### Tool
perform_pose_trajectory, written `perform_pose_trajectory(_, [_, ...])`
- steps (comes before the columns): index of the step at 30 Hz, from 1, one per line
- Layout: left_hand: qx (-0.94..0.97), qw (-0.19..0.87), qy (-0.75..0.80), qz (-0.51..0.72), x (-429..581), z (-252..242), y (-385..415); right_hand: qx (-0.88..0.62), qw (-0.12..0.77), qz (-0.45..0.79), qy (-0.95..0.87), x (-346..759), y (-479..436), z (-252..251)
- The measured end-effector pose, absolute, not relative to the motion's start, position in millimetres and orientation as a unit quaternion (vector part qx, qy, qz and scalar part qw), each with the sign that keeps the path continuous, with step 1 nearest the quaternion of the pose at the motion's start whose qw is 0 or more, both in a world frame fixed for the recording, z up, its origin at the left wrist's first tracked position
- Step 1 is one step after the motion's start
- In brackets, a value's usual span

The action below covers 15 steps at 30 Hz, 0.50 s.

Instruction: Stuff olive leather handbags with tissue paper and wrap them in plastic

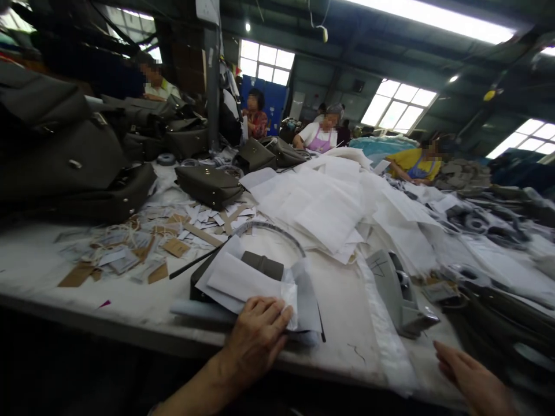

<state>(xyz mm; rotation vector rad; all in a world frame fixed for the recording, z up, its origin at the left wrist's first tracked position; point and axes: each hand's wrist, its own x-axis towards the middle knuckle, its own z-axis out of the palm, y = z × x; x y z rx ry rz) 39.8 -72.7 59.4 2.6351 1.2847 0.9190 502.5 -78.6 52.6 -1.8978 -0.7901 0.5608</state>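
Near the front edge of the table lies a dark bag (198,284), partly covered by folded white paper (245,279). Its grey wrapped handle piece (263,266) shows above the paper, and a strap (277,229) loops behind it. My left hand (261,329) has its fingers bent and pressed together over the paper's lower edge, beside a small shiny clear packet (289,303). The left thumb is mostly hidden. To the right, my right hand (472,375) holds nothing, fingers stretched out, just below a grey tape dispenser (392,294).
A tall heap of white sheets (325,202) fills the middle back. Tags and cards (125,248) are scattered at left, with dark bags (69,150) piled behind. Clear plastic (385,329) runs beside the dispenser; dark material (511,323) lies at right. Several people work farther back.
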Motion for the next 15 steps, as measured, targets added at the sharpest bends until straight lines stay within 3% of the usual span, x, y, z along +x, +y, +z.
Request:
perform_pose_trajectory(3, [0.859, 0.038, 0.415, 0.299, 39, 57, -73, -0.754, 0.437, 0.260, -0.416, 457, -66, 101])
perform_pose_trajectory(8, [0.857, 0.037, 0.417, 0.300, 39, 55, -73, -0.556, 0.158, 0.357, -0.733, 320, -14, 196])
perform_pose_trajectory(12, [0.853, 0.036, 0.422, 0.306, 39, 56, -73, -0.441, -0.073, 0.326, -0.833, 228, 28, 213])
perform_pose_trajectory(15, [0.850, 0.032, 0.419, 0.319, 39, 56, -73, -0.373, -0.207, 0.218, -0.878, 183, 50, 199])
